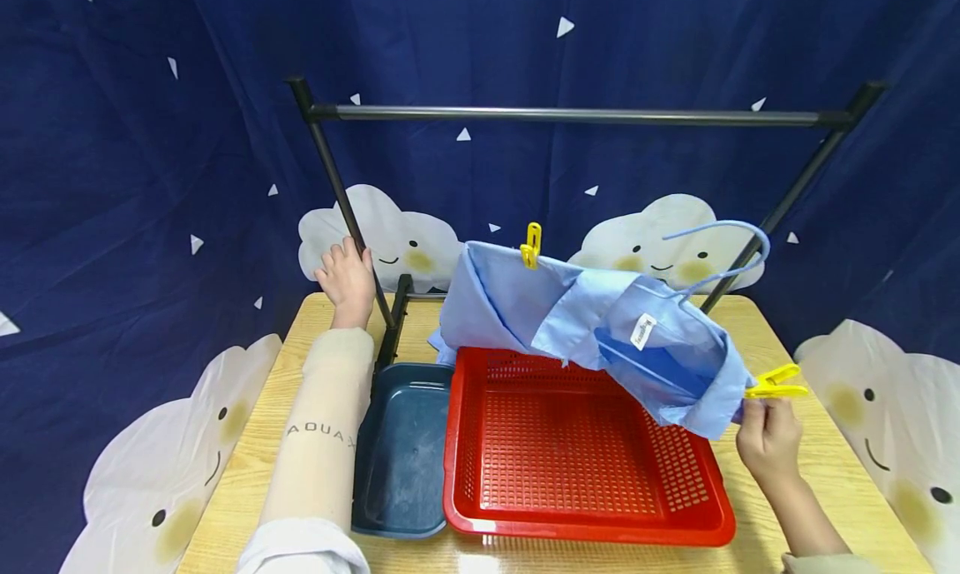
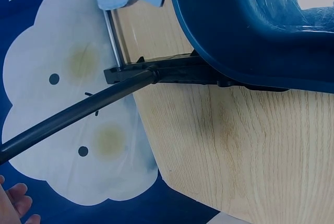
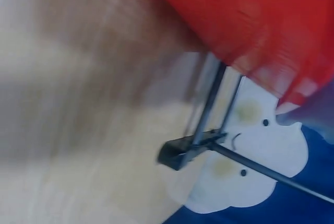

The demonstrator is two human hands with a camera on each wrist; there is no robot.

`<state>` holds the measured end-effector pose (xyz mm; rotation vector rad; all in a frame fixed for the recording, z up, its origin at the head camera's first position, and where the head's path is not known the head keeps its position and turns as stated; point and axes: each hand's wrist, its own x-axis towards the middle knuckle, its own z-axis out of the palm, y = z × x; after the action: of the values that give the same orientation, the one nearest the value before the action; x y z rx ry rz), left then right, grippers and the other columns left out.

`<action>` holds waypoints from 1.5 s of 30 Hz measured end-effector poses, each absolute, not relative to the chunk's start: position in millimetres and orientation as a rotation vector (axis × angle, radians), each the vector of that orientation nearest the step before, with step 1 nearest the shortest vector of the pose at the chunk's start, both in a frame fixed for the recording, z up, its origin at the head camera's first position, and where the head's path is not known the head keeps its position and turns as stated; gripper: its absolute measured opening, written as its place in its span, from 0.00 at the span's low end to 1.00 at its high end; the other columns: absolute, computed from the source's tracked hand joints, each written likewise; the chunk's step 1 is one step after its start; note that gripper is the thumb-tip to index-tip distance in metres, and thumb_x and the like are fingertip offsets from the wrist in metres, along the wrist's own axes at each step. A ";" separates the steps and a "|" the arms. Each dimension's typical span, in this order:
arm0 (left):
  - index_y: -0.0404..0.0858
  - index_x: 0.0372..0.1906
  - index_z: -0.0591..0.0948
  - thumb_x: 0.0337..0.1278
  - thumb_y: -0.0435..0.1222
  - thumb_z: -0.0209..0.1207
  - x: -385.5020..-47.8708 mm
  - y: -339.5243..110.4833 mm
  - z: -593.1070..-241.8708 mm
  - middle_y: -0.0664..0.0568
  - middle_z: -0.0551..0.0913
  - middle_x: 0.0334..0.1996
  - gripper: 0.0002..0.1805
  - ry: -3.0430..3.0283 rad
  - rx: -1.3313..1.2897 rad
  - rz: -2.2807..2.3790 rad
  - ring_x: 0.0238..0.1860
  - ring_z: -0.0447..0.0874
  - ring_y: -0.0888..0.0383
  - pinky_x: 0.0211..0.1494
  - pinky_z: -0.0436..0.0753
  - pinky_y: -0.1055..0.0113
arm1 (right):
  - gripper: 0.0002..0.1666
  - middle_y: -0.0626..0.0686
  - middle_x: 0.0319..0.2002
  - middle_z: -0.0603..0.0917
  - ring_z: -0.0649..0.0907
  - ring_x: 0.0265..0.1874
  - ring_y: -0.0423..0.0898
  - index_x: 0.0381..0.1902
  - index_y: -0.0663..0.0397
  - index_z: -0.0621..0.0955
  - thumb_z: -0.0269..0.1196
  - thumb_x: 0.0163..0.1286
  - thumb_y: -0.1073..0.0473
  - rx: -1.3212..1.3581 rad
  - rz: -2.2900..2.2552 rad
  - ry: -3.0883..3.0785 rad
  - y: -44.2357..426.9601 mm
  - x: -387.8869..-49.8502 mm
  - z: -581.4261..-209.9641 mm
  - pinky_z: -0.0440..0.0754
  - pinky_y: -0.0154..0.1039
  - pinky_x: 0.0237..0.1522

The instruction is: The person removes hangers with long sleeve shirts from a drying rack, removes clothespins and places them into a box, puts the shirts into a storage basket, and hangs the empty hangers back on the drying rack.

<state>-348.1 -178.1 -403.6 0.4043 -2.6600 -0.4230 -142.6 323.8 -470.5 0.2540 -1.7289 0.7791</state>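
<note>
A light-blue cloth garment (image 1: pixel 585 307) with a white label hangs slanting over the red basket, a blue hanger hook (image 1: pixel 750 241) sticking up from it. One yellow clothespin (image 1: pixel 532 246) sits on its upper edge and another yellow clothespin (image 1: pixel 778 381) on its right corner. My right hand (image 1: pixel 770 441) grips that right corner just below the clothespin; in the right wrist view the hand is hardly visible. Beside the left post of the black rack (image 1: pixel 330 166) is my left hand (image 1: pixel 348 281), its fingers relaxed and holding nothing. Its fingertips (image 2: pixel 20 203) show in the left wrist view.
The red perforated basket (image 1: pixel 588 528) stands on the wooden table (image 1: pixel 247 466), with a dark blue tub (image 1: pixel 367 520) at its left. The rack's crossbar (image 1: pixel 577 116) spans above. Behind hangs a navy curtain (image 1: pixel 420 41) with cloud faces.
</note>
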 end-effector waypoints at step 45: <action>0.36 0.58 0.64 0.68 0.49 0.40 -350.0 -180.6 -405.9 0.38 0.70 0.49 0.24 -2.657 0.387 -0.434 0.51 0.64 0.41 0.48 0.64 0.48 | 0.23 0.46 0.19 0.69 0.67 0.18 0.39 0.27 0.58 0.71 0.43 0.73 0.47 0.670 0.659 -2.202 324.7 -163.3 -490.2 0.65 0.34 0.22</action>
<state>-350.0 -180.6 -405.9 0.3869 -2.6569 -0.4342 -163.3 324.7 -490.2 0.6696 -2.2018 0.6586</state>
